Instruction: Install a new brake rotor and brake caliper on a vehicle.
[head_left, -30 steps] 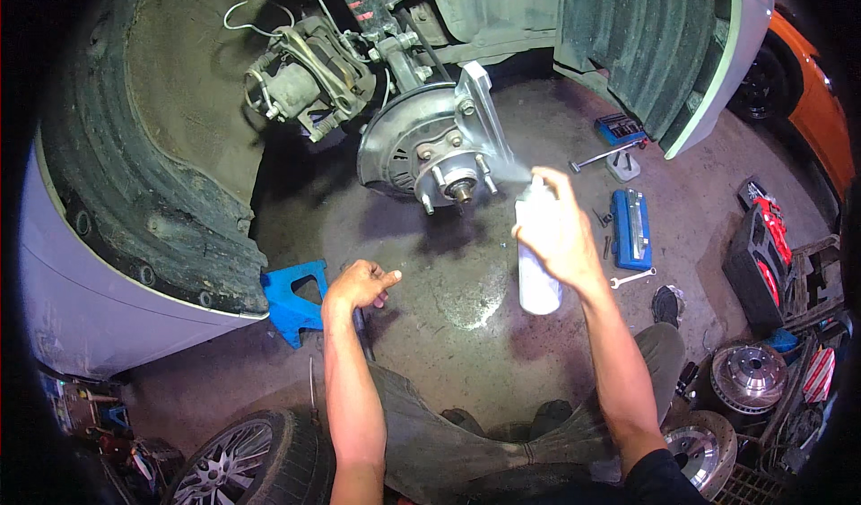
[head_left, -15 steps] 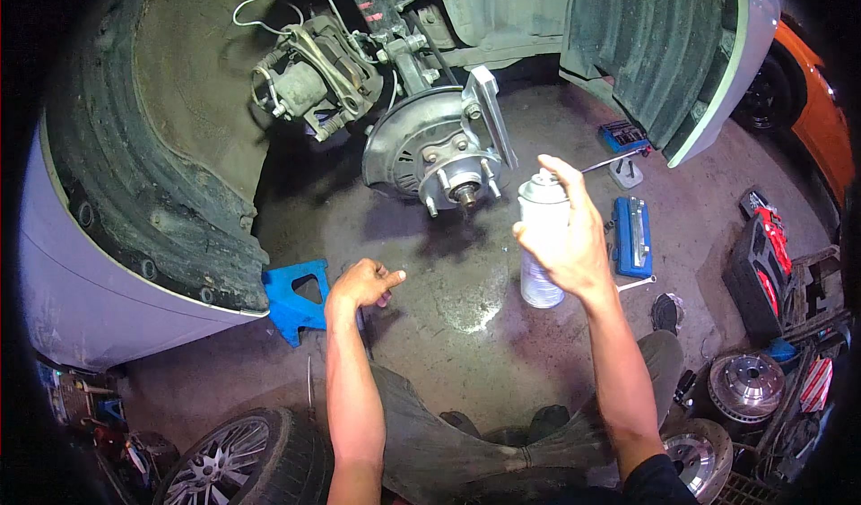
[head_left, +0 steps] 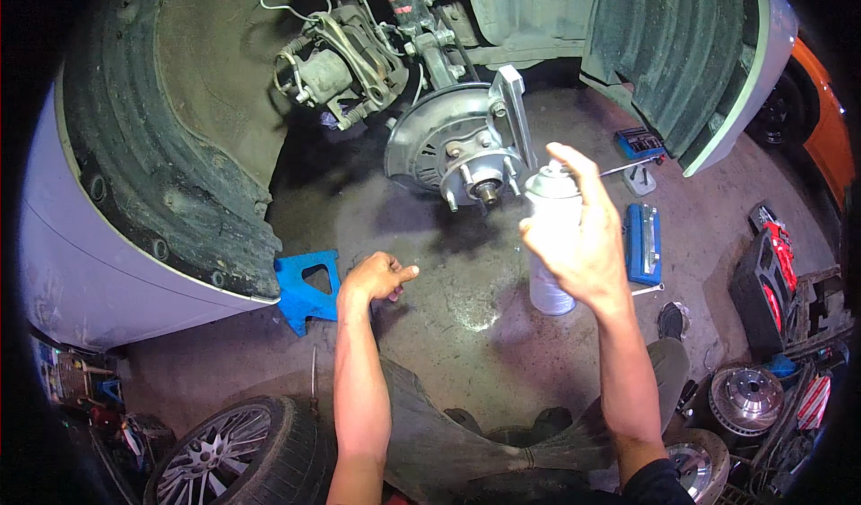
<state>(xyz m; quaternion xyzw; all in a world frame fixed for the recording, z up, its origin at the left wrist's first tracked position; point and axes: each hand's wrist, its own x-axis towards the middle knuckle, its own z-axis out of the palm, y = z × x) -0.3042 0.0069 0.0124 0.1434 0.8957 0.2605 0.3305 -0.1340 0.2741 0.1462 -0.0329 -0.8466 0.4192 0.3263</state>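
My right hand (head_left: 587, 236) is wrapped round a white spray can (head_left: 550, 281), held upright, with the index finger on the nozzle at its top. To the left of the can is a bare wheel hub (head_left: 485, 180) with several studs, in front of a metal dust shield (head_left: 421, 137). A steel bracket (head_left: 515, 115) stands up beside the hub. My left hand (head_left: 377, 278) is loosely closed, thumb sticking out, with nothing visible in it. It is nearest to a blue stand (head_left: 305, 303) on the floor.
A brake caliper (head_left: 325, 76) hangs at upper left inside the wheel arch. Blue tool cases (head_left: 644, 245), a wrench (head_left: 647, 289) and a black case with red parts (head_left: 762, 276) lie at right. Brake discs (head_left: 746, 396) sit at lower right. A wheel (head_left: 224, 451) lies at lower left.
The view has shifted, so the car parts and floor items sit a little further right in the picture. Both hands keep nearly the same pose, the right still gripping the spray can.
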